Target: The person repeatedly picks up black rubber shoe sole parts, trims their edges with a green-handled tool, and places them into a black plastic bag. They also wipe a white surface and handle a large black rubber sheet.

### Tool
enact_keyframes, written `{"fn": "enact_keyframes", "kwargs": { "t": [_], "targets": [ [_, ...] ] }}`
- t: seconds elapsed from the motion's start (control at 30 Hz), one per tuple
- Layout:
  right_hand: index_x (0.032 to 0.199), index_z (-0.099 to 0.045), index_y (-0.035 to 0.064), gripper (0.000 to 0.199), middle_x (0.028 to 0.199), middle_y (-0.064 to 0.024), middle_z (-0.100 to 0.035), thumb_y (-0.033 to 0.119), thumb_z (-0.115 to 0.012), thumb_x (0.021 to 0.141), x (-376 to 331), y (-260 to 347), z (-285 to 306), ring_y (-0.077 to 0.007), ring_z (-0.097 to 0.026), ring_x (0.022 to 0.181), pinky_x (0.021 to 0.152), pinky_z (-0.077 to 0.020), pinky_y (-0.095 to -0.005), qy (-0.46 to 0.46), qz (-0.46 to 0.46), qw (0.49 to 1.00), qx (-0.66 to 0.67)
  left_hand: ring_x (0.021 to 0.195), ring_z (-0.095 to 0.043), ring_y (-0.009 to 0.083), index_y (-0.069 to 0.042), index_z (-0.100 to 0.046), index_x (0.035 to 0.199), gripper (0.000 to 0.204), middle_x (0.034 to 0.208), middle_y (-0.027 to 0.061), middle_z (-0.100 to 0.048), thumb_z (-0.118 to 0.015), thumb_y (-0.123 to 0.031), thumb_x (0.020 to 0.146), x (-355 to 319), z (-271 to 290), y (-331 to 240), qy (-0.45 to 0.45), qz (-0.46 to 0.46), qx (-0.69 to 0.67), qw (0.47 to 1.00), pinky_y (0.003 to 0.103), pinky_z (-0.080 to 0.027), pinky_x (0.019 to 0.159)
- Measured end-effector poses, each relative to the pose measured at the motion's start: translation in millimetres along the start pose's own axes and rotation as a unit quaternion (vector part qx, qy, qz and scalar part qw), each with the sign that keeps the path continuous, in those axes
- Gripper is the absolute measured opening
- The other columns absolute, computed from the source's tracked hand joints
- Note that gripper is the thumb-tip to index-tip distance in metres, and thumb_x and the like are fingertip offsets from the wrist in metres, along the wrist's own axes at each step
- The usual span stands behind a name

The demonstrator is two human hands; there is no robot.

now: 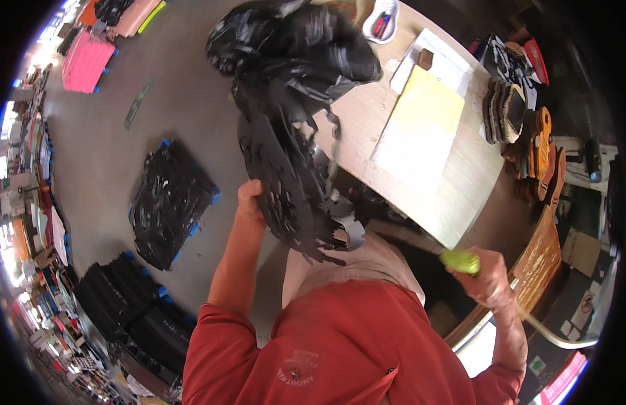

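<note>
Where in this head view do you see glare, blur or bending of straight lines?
Head view: daylight burns out the left rim; the straight edges of the pale wooden table curve toward the rim; glossy highlights streak the black cut-out sheet scrap held by the left hand; the right hand grips a slightly soft yellow-green handle.

On my worktop lie a yellow sheet over white papers, with a small brown block on the papers. A white tray holding red and blue pens sits at the far edge. To the right of the worktop, dark and orange flat cutouts stand stacked. On the grey floor, a pile of black scrap rests on a blue base; further black stacks lie nearer me. Pink sheets lie at the far left.
</note>
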State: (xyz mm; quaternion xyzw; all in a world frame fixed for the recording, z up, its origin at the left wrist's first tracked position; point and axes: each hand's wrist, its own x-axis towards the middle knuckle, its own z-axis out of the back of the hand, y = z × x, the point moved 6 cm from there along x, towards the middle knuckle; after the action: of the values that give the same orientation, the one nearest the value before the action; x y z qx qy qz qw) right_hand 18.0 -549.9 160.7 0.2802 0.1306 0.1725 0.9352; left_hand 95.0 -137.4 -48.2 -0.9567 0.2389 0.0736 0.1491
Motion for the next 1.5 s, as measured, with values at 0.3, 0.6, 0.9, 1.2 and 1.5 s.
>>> {"fn": "enact_keyframes", "kwargs": {
  "t": [0.3,0.6,0.9,1.2,1.5],
  "targets": [
    [0.106,-0.077,0.0014,0.024,0.086,-0.0144,-0.078,0.007,-0.083,0.084,51.5,63.1,-15.4,-0.0296,-0.077,0.075,0.066,-0.0588,-0.0342,0.11,0.002,0.993,0.034,0.121,-0.066,0.0384,0.01,-0.044,0.148,0.09,0.135,0.0246,-0.064,-0.082,-0.014,0.07,-85.9,31.9,-48.3,-0.022,-0.025,0.099,0.995,0.048,-0.054,0.107],
    [0.105,-0.075,-0.0003,0.025,0.077,-0.0062,-0.072,0.005,-0.082,0.081,95.3,73.8,2.3,-0.0128,-0.066,0.065,0.059,-0.052,-0.0286,0.15,-0.066,0.982,0.098,0.123,-0.063,0.0223,0.005,-0.051,0.146,0.093,0.136,0.0123,-0.066,-0.09,-0.005,0.063,-151.3,33.3,-57.4,-0.023,0.172,0.295,0.939,0.039,-0.049,0.109],
    [0.121,-0.074,0.0028,0.039,0.095,-0.0157,-0.079,0.011,-0.074,0.084,131.0,91.6,-4.0,-0.0202,-0.075,0.078,0.074,-0.0589,-0.0326,0.314,-0.132,0.94,0.014,0.126,-0.059,0.0183,0.002,-0.049,0.147,0.088,0.136,0.0107,-0.065,-0.089,0.001,0.068,-146.2,7.0,-4.6,0.058,0.309,0.367,0.875,0.034,-0.047,0.109],
    [0.115,-0.074,-0.0002,0.037,0.08,-0.0128,-0.074,0.018,-0.078,0.083,128.6,70.7,-27.4,-0.0193,-0.069,0.068,0.064,-0.0533,-0.0329,0.336,-0.161,0.928,0.011,0.127,-0.059,0.0199,-0.003,-0.046,0.152,0.089,0.138,0.0096,-0.064,-0.087,-0.001,0.072,-145.3,20.1,19.8,0.027,0.348,0.31,0.884,0.034,-0.047,0.109],
    [0.122,-0.074,0.0035,0.04,0.094,-0.019,-0.077,0.015,-0.077,0.084,111.1,69.2,-29.8,-0.0258,-0.075,0.077,0.076,-0.0576,-0.0349,0.36,-0.105,0.926,0.028,0.123,-0.061,0.0185,-0.004,-0.045,0.153,0.093,0.134,0.0106,-0.066,-0.089,-0.003,0.07,-121.3,-27.4,19.8,0.104,0.327,0.451,0.824,0.034,-0.049,0.106]
  ]
}}
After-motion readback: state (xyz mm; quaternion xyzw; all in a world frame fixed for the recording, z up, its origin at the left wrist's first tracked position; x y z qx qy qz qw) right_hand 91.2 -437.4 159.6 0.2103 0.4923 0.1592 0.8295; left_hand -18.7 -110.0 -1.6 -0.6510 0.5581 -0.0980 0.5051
